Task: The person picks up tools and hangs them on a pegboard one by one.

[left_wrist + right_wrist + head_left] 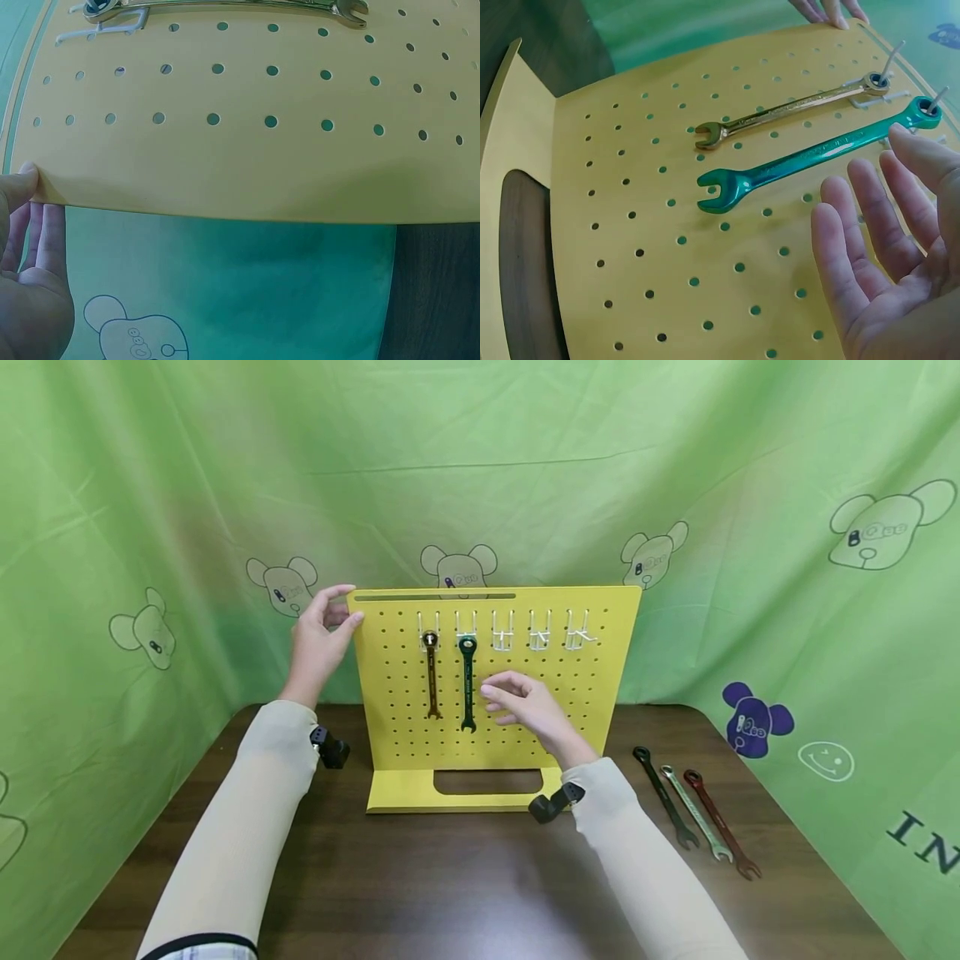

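A yellow pegboard (555,727) stands upright on the table. My left hand (318,647) grips its upper left edge, the thumb (21,180) on the front face and the other fingers behind. Two combination wrenches hang by their ring ends from white hooks: a bronze-gold wrench (432,681) on the left and a green wrench (468,685) beside it. My right hand (532,706) is just right of the green wrench, in front of the board. In the right wrist view its fingers (881,217) are loosely bent around nothing, with the thumb near the green wrench's ring end.
Three more white hooks (502,639) without wrenches continue along the row to the right. On the table's right side lie a black wrench (663,797), a pale green wrench (697,816) and a red wrench (722,822). Green printed cloth (555,510) surrounds the table.
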`<state>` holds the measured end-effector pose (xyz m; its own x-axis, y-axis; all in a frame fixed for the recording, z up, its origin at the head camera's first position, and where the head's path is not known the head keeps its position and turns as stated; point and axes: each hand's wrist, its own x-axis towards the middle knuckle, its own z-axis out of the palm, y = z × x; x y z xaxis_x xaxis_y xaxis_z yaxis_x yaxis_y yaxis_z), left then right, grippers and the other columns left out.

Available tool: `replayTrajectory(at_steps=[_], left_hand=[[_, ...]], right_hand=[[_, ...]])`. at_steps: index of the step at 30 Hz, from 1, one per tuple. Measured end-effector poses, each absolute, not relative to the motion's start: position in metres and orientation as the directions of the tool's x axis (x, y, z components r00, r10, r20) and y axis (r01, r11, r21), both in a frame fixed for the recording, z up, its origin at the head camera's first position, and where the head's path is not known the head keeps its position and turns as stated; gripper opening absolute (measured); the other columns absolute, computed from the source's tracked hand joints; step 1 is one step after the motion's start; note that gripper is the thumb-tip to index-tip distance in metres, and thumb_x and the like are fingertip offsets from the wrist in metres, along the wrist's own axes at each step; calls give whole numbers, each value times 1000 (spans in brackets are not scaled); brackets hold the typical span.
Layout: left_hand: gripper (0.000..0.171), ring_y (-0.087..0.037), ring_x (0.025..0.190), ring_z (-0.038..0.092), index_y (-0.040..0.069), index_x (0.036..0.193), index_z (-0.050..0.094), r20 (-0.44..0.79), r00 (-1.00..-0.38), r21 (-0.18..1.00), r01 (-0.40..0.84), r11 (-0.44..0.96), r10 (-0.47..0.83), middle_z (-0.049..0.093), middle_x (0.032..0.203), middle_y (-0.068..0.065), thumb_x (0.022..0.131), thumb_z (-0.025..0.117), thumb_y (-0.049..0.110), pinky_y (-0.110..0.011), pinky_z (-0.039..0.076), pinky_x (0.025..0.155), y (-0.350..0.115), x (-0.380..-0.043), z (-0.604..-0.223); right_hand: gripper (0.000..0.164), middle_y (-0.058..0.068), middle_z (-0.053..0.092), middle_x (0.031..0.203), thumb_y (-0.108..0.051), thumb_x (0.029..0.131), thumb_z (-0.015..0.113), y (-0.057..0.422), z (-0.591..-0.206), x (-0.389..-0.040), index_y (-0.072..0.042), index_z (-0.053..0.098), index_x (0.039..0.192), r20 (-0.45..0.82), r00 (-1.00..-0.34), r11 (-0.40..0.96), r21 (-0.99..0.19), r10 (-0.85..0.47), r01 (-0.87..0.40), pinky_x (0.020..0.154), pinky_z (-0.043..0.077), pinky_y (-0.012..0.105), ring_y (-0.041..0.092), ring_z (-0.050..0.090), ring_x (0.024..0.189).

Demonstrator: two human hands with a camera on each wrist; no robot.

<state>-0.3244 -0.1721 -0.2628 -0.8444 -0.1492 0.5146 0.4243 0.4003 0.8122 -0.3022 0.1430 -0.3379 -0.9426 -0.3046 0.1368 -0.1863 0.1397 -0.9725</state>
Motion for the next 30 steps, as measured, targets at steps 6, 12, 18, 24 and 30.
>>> replayTrajectory(at_steps=[6, 12, 18, 24, 30], left_hand=[[41, -21, 106, 63, 16, 137, 58, 517, -844, 813, 429, 394, -146, 67, 115, -12, 97, 68, 11, -33, 55, 91, -172, -325, -263], [42, -22, 107, 62, 16, 137, 58, 516, -844, 814, 428, 392, -150, 66, 116, -12, 97, 67, 11, -33, 54, 91, -172, -325, -263], [42, -21, 106, 62, 16, 137, 58, 513, -845, 814, 424, 397, -150, 67, 116, -12, 97, 68, 11, -32, 55, 91, -172, -324, -262], [42, -23, 107, 62, 15, 137, 58, 517, -843, 812, 429, 395, -147, 67, 116, -14, 97, 68, 11, -33, 54, 92, -172, -324, -262], [42, -22, 106, 63, 16, 137, 58, 511, -847, 814, 422, 399, -148, 67, 117, -13, 97, 68, 11, -32, 55, 91, -172, -323, -261]], right_hand=[[44, 21, 61, 127, -31, 98, 67, 154, -338, -298, 0, 60, 128, 137, -939, 175, -964, -314, -200, 91, 55, 50, 37, 61, 110], [44, 23, 62, 126, -30, 98, 67, 166, -342, -295, 2, 60, 127, 125, -936, 217, -955, -330, -204, 92, 54, 54, 42, 61, 113], [45, 26, 62, 124, -30, 99, 66, 184, -348, -290, 3, 59, 129, 89, -934, 283, -939, -345, -194, 86, 57, 48, 44, 61, 112], [45, 25, 63, 121, -32, 99, 66, 209, -358, -284, 3, 59, 128, 63, -941, 346, -920, -333, -184, 82, 58, 41, 38, 64, 105], [46, 24, 64, 119, -32, 98, 66, 236, -369, -279, 4, 60, 126, 37, -950, 383, -910, -310, -160, 79, 58, 38, 29, 65, 99]])
